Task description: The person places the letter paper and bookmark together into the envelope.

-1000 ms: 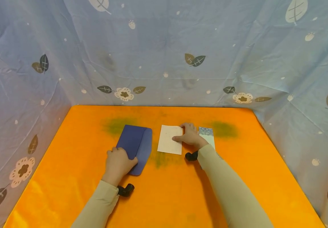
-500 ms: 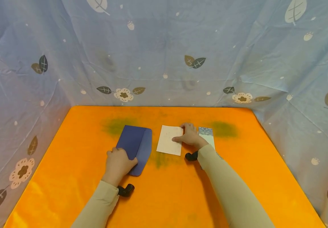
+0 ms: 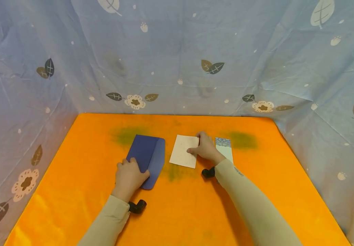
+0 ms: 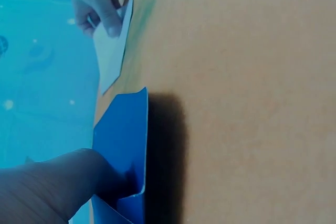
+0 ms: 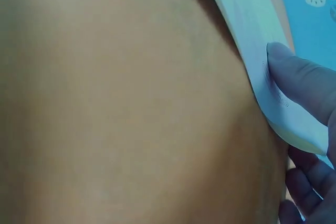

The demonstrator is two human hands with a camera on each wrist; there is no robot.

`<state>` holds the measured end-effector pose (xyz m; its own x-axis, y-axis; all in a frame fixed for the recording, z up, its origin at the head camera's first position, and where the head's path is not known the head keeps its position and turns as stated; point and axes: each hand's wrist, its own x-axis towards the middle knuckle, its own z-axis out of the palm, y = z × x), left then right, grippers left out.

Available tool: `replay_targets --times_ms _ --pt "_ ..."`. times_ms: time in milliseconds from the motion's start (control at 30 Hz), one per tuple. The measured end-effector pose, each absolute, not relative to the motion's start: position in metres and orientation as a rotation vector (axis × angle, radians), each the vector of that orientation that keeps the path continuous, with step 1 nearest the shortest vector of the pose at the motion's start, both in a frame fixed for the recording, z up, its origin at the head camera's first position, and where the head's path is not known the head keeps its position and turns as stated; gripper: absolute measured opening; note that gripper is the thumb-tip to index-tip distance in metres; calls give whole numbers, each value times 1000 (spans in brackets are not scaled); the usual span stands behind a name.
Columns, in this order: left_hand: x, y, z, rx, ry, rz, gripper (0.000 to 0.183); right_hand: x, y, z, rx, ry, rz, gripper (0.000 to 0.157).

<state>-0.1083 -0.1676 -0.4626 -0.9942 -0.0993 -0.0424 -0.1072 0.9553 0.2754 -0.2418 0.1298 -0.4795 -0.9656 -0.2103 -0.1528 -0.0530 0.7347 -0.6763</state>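
Blue envelope: on the bench [image 3: 177,212], toward eleven o'clock in the head view; the blue envelope [image 3: 141,150] has its flap open toward three o'clock.
Left hand: the left hand [image 3: 130,177] grips the envelope at its seven-to-eight o'clock side, thumb reaching in near the flap's fold.
White card: the white card [image 3: 181,152] lies near the envelope, toward three o'clock from it, bowed along its length.
Right hand: the right hand [image 3: 206,150] pinches the card's three o'clock edge, thumb on its face.
Lace-topped card: the lace-topped card [image 3: 224,150] lies at three o'clock beyond the right hand, partly covered by the sleeve.
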Motion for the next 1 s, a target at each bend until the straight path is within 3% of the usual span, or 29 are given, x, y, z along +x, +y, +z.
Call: replay_targets --times_ms 167,400,733,1000 --pt "-108 -169 -465 -149 3104 420 75 -237 130 -478 -198 2655 -1103 77" --pt "-110 -168 -465 -165 3105 445 75 -230 134 -475 -198 2659 -1165 63" --pt "-107 -164 -467 -184 3060 487 76 -225 135 -471 -150 2623 -1280 71" --pt "-107 -164 -465 -176 3076 487 75 -224 140 -462 -210 2691 -1192 46"
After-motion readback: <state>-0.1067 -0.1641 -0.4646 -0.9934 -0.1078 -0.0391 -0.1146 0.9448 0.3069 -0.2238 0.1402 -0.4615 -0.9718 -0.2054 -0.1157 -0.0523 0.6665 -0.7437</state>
